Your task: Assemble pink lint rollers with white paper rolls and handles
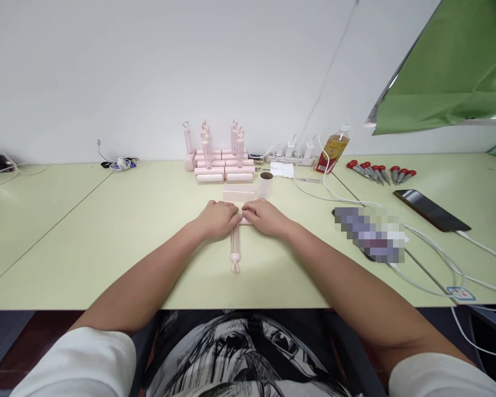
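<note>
Head view: I'm clasping the pink lint roller [235, 248] under the curled fingers of my left hand [217, 219] and right hand [268, 218], its handle trailing below them, and I'm judging that even pressure matters.

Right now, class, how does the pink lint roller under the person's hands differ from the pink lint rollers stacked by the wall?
The lint roller under the hands lies flat and alone, handle towards the person; the stacked lint rollers lie in rows, with several standing upright. The left hand and right hand cover the near roller's head; nothing touches the stack. Both are pale pink, with a loop at the handle end.
</note>
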Available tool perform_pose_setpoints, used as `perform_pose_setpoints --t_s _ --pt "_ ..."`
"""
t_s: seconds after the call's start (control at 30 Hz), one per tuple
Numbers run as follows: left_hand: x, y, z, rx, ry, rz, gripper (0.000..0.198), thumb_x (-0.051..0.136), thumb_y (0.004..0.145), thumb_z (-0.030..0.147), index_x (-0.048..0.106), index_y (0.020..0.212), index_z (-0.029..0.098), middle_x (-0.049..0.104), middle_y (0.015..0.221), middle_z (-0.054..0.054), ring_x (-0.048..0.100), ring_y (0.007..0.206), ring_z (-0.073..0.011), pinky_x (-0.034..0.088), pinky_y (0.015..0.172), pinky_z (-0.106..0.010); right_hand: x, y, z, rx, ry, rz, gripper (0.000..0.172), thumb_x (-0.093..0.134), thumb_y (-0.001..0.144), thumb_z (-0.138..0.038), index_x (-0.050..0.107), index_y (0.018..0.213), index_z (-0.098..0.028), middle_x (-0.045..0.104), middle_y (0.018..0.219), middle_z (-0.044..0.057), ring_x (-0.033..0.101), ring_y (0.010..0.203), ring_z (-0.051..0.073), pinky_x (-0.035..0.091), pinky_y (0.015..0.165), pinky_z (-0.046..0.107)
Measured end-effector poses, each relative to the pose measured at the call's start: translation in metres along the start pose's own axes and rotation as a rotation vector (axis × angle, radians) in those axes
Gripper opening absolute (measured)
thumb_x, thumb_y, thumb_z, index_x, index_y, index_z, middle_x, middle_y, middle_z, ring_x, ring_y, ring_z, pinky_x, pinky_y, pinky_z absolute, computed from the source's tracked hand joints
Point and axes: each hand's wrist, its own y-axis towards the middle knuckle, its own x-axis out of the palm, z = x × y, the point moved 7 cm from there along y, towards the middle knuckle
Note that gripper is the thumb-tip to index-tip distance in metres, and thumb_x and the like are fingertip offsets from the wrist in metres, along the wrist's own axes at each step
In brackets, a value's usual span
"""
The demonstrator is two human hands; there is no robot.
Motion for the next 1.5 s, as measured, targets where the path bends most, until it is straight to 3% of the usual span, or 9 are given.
perform_pose_setpoints --t_s 0.23,0.43,0.83,0.97,1.07,1.17,1.3,1.37,1.5 --pt "-0.002 0.000 0.001 0.030 -0.018 0.039 0.047 0.024 0.100 0.041 0.066 0.097 0.019 0.068 0.106 -0.011 0.062 0.101 -0.0275 0.042 0.089 -0.044 -0.002 -0.002 0.000 0.039 0.056 -0.003 0.021 0.048 0.093 -0.024 0.064 0.081 -0.018 0.066 0.083 0.004 0.055 0.077 0.016 0.035 0.069 0.027" --pt "-0.017 0.013 -0.031 -0.088 0.000 0.258 0.049 0.031 0.096 0.028 0.053 0.139 0.020 0.040 0.156 -0.008 0.040 0.139 -0.0288 0.038 0.107 -0.049 0.000 -0.005 -0.002 0.068 0.094 -0.033 0.027 0.045 0.095 -0.031 0.056 0.074 -0.019 0.057 0.071 -0.001 0.050 0.067 0.014 0.031 0.063 0.027" --pt "-0.014 0.009 -0.043 -0.141 0.000 0.209 0.049 0.029 0.097 0.029 0.053 0.139 0.021 0.043 0.154 -0.008 0.039 0.141 -0.0261 0.034 0.110 -0.048 0.005 -0.001 -0.003 -0.014 0.044 -0.061 0.027 0.046 0.096 -0.034 0.065 0.100 -0.015 0.066 0.104 0.011 0.060 0.097 0.022 0.043 0.085 0.033" --pt "-0.026 0.002 -0.023 -0.062 -0.010 0.270 0.043 0.032 0.097 0.033 0.064 0.123 0.019 0.059 0.136 -0.012 0.052 0.124 -0.0288 0.038 0.100 -0.046 -0.005 -0.001 0.004 0.050 0.154 0.087 0.032 0.049 0.094 -0.030 0.063 0.119 -0.016 0.065 0.125 0.013 0.061 0.111 0.024 0.044 0.096 0.036" --pt "-0.020 -0.002 0.001 0.039 0.002 0.129 0.039 0.038 0.095 0.041 0.070 0.093 0.019 0.069 0.097 -0.010 0.062 0.095 -0.0278 0.040 0.088 -0.043 -0.015 -0.003 0.010 0.106 0.194 0.250 0.032 0.050 0.090 -0.025 0.064 0.118 -0.018 0.066 0.126 0.011 0.059 0.115 0.024 0.044 0.098 0.038" --pt "-0.012 -0.005 0.011 0.057 -0.016 -0.001 0.038 0.041 0.093 0.043 0.063 0.073 0.019 0.066 0.076 -0.008 0.061 0.074 -0.0245 0.040 0.076 -0.039 -0.022 -0.006 0.016 0.170 0.300 0.374 0.028 0.050 0.086 -0.025 0.065 0.109 -0.018 0.069 0.112 0.009 0.063 0.099 0.022 0.047 0.087 0.036" --pt "-0.016 -0.008 -0.002 -0.046 -0.201 -0.004 0.032 0.045 0.090 0.045 0.056 0.071 0.021 0.063 0.070 -0.004 0.057 0.064 -0.0215 0.037 0.062 -0.033 -0.035 -0.013 0.020 0.286 0.343 0.503 0.015 0.052 0.084 -0.034 0.058 0.084 -0.020 0.064 0.078 0.002 0.056 0.071 0.016 0.044 0.067 0.029" --pt "-0.022 -0.010 -0.010 -0.076 -0.342 0.030 0.032 0.048 0.089 0.045 0.051 0.068 0.021 0.059 0.066 -0.002 0.054 0.061 -0.0186 0.036 0.057 -0.031 -0.033 -0.014 0.018 0.342 0.307 0.429 0.025 0.053 0.085 -0.041 0.051 0.071 -0.021 0.056 0.066 -0.001 0.050 0.063 0.015 0.038 0.059 0.028" --pt "-0.023 -0.016 -0.017 -0.157 -0.640 0.064 0.034 0.055 0.085 0.045 0.042 0.064 0.021 0.047 0.057 0.003 0.046 0.050 -0.0128 0.036 0.050 -0.027 -0.002 -0.017 0.000 0.299 0.314 -0.056 0.035 0.058 0.083 -0.052 0.050 0.070 -0.021 0.051 0.061 -0.002 0.044 0.054 0.013 0.030 0.051 0.027"
